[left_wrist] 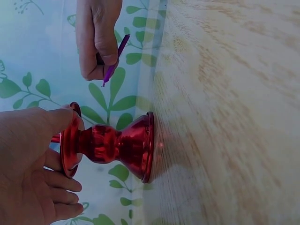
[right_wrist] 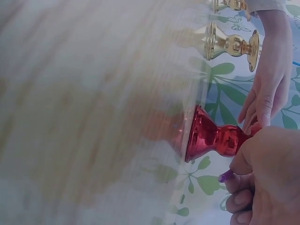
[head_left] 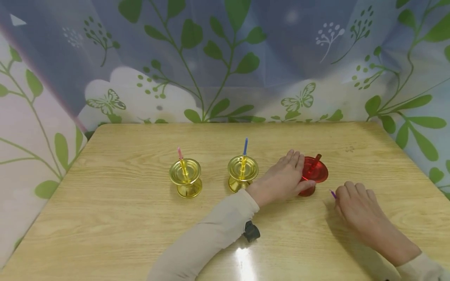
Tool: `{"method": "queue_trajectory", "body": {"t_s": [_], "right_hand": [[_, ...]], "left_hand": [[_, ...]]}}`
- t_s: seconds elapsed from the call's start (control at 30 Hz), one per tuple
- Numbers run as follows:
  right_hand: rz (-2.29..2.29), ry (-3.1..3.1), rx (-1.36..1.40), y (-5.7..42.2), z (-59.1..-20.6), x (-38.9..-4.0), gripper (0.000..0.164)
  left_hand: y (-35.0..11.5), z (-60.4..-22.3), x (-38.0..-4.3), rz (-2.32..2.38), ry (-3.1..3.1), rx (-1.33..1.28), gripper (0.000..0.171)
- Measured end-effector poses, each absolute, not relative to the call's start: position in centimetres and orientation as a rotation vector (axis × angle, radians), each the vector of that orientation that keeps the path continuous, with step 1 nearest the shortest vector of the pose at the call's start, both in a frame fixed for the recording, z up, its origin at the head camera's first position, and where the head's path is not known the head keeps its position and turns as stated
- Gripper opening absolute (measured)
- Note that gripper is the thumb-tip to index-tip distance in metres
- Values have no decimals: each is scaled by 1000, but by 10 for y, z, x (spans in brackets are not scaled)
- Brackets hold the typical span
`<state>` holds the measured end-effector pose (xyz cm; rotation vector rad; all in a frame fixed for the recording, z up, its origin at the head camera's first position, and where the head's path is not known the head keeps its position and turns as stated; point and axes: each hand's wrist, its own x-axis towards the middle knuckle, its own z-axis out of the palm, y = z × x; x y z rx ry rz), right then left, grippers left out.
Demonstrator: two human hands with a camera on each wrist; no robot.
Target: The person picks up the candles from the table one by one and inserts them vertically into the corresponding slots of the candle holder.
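Observation:
My left hand [head_left: 283,177] grips the dish of a shiny red candle holder [head_left: 317,170], thumb at the near rim and fingers along its left side. The holder stands upright with its base [left_wrist: 146,147] on the table, and its socket tube [head_left: 315,160] shows no candle. To the right, my right hand [head_left: 360,208] pinches a thin purple candle [left_wrist: 116,60] between thumb and fingers, above the table and beside the red holder. Part of that candle is hidden by the fingers; only a short end [right_wrist: 226,176] pokes out in the right wrist view.
Left of the red holder stands a gold candle holder [head_left: 243,168] with a blue candle [head_left: 245,146], close behind my left wrist. Farther left is another gold holder [head_left: 190,189] bearing a pink candle [head_left: 180,153]. A leaf-patterned cloth [head_left: 225,58] hangs behind the wooden table [head_left: 116,218].

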<state>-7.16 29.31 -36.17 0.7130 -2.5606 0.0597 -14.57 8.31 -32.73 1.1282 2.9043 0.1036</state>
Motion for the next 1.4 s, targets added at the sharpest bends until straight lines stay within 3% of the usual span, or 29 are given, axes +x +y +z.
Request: {"method": "queue_trajectory", "body": {"t_s": [1.4], "right_hand": [[116,-2527,680,289,-349,-78,9]], "left_hand": [[83,-328,-145,113,2953,1136,75]]}}
